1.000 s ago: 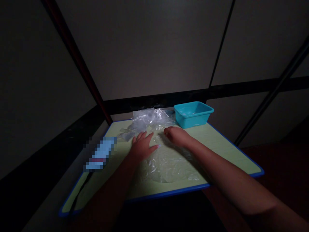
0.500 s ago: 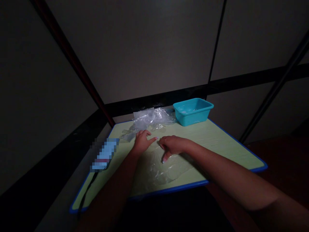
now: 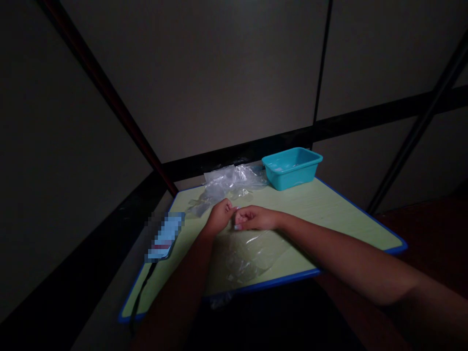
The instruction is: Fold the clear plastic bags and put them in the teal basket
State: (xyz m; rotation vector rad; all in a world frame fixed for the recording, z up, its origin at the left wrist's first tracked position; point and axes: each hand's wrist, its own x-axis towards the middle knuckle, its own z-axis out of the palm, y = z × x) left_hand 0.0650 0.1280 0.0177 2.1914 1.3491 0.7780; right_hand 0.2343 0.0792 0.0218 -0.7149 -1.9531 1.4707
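Observation:
A thin, see-through plastic bag [image 3: 248,258] lies crumpled across the near part of the table, its near end by the blue edge. At its far end, my left hand [image 3: 221,216] is closed, thumb pressed against curled fingers. My right hand [image 3: 256,218] is closed beside it in a pinch, the thumb tip almost touching the left hand. Both appear to grip the bag's far edge, though the film between the fingers is hard to see. Beyond my hands a pile of clear plastic bags [image 3: 228,183] is heaped at the table's back.
A turquoise plastic basin [image 3: 294,178] stands at the back right of the pale green table [image 3: 329,224], which has a blue rim. On the left edge lies a blurred-out phone-like device [image 3: 166,236] with a black cable [image 3: 142,292]. Dark wall panels rise behind.
My fingers have closed, the right thumb coming up to its fingers, and the two hands have drawn together. The view has shifted slightly.

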